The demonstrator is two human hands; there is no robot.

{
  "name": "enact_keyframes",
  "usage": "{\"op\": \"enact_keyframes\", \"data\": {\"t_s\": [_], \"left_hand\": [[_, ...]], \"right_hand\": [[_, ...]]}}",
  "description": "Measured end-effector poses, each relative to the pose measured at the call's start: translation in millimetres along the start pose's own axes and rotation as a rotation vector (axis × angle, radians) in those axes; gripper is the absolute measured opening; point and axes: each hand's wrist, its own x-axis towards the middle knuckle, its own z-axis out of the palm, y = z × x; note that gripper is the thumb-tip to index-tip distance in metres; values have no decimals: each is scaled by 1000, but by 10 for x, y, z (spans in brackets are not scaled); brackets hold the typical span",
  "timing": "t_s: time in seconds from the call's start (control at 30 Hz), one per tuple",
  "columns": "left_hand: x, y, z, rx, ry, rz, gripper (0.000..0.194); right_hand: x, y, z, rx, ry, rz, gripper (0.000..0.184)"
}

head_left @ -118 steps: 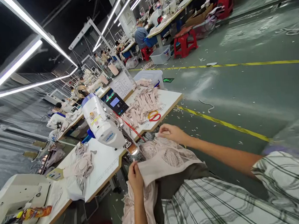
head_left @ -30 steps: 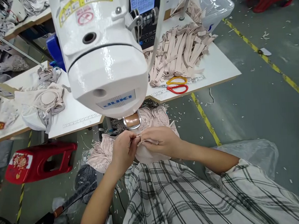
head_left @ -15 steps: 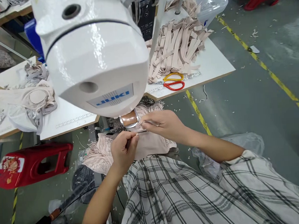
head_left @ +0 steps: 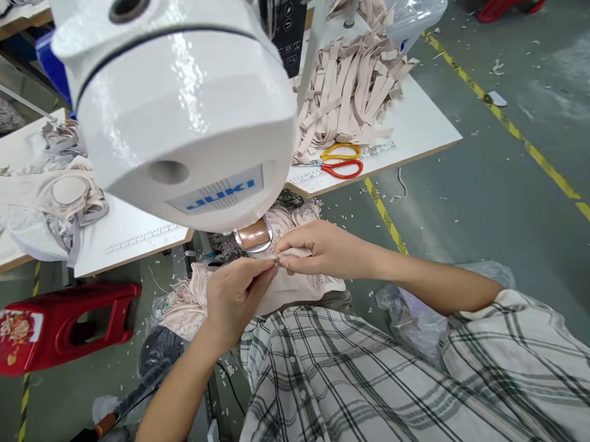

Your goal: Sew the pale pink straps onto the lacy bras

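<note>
My left hand (head_left: 237, 293) and my right hand (head_left: 321, 249) meet fingertip to fingertip, both pinching the edge of a pale pink lace garment (head_left: 190, 305) that hangs over my lap. The pinch sits just below the head of a white Juki sewing machine (head_left: 180, 102), close to its copper-coloured foot part (head_left: 253, 238). The machine head hides the needle area. My plaid shirt fills the lower frame.
A white table (head_left: 418, 125) holds a heap of beige fabric strips (head_left: 352, 89) and red-and-yellow scissors (head_left: 341, 160). More pink pieces (head_left: 61, 197) lie on the left table. A red plastic stool (head_left: 58, 322) lies tipped at left. Yellow floor line (head_left: 533, 152) at right.
My view has dropped from the workshop aisle onto the machine. My hands, apart half a second ago, have come together and pinch the garment's edge beneath the machine head.
</note>
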Motion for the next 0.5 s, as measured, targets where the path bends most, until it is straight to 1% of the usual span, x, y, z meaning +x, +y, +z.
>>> {"op": "enact_keyframes", "data": {"t_s": [0.1,0.23,0.3,0.33,0.4,0.43,0.5], "left_hand": [[8,-2,-12,-28,-20,-22,4],[16,-15,-38,-49,-44,-62,4],[33,-28,-57,-46,-102,-95,11],[44,-35,-66,-37,-154,-104,11],[65,-47,-77,2,-265,-96,11],[72,-49,-77,33,-301,-82,18],[81,-46,-64,98,-315,-63,29]], "right_hand": [[11,9,-9,-25,-30,-49,17],[12,27,-15,-88,-40,-105,19],[8,34,-21,-92,-48,-109,19],[4,37,-23,-85,-58,-100,19],[-5,46,-19,-48,-71,-75,19],[-9,50,-12,-32,-62,-73,19],[-6,51,7,-39,-9,-98,19]]}}
